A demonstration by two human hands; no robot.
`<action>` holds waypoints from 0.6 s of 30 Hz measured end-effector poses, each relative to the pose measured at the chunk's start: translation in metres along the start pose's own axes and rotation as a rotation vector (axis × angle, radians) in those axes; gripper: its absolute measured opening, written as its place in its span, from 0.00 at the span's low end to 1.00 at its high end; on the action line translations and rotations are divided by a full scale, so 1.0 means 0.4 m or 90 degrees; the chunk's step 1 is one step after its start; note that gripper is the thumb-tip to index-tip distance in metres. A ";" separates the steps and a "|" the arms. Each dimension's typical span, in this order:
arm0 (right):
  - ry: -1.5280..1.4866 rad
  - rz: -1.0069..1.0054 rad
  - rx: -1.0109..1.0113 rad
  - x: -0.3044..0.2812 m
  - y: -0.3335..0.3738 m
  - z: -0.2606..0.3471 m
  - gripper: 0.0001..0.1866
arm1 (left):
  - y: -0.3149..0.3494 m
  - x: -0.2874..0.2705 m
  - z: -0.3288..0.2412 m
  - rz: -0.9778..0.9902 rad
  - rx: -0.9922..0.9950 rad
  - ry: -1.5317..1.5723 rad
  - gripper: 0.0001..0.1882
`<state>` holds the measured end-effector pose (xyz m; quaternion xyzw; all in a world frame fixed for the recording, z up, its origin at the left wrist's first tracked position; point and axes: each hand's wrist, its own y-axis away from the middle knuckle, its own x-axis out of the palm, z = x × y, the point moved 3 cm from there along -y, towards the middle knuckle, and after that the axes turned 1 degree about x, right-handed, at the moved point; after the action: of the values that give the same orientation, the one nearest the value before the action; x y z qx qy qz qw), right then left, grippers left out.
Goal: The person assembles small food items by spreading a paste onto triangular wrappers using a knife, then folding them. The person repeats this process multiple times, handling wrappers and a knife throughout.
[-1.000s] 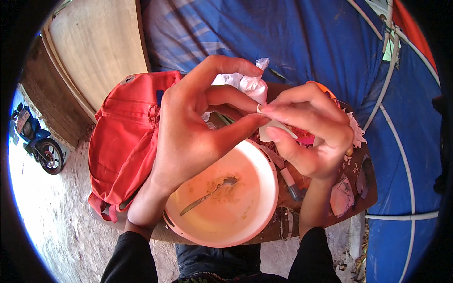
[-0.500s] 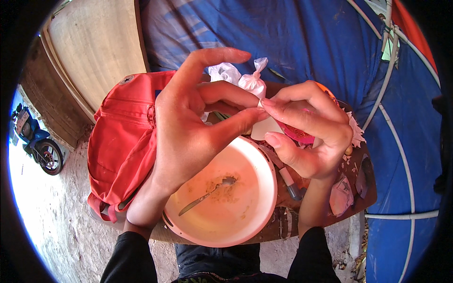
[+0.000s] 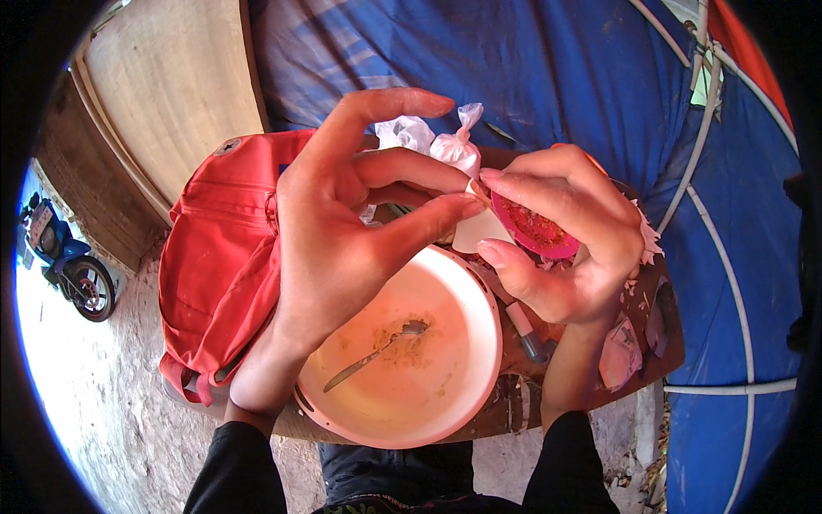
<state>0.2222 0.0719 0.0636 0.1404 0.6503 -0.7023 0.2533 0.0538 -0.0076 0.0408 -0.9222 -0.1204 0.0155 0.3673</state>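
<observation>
My left hand [image 3: 330, 223] is raised above the far side of a wide pale basin [image 3: 482, 368]. Its thumb and a finger pinch a small pale piece [image 3: 473, 188], mostly covered by the fingertips, so its kind does not show. Close by on the right is my right hand [image 3: 575, 224], its fingertips right beside the piece and its thumb held apart below, with nothing seen between them. In the basin lies a metal spoon [image 3: 414, 327] among brownish residue. Partly behind my right hand sits a magenta dish [image 3: 556, 248] with a red, coarse mash in it.
A red backpack [image 3: 223, 257] stands left of the basin. Tied plastic bags [image 3: 458, 150] sit at the back. A white-and-grey handle [image 3: 522, 324] lies right of the basin, with papery scraps [image 3: 648, 242] farther right. Blue tarpaulin [image 3: 531, 68] hangs behind the brown table [image 3: 664, 351].
My right fingertips have shifted slightly right, off the pale piece, and more of the magenta dish shows. My left hand keeps its pinch almost unmoved.
</observation>
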 end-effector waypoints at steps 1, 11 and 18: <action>-0.012 -0.004 -0.004 -0.001 -0.001 -0.002 0.23 | 0.001 0.001 -0.001 -0.004 -0.006 0.007 0.31; -0.119 -0.082 0.179 0.023 0.006 -0.014 0.14 | 0.001 -0.006 0.004 -0.049 0.014 0.006 0.27; -0.198 -0.083 0.215 0.045 0.018 -0.023 0.06 | 0.000 -0.002 0.005 -0.019 0.049 0.031 0.25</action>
<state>0.2100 0.0776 0.0470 0.0285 0.4847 -0.8291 0.2771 0.0526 -0.0063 0.0392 -0.9055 -0.1241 -0.0077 0.4058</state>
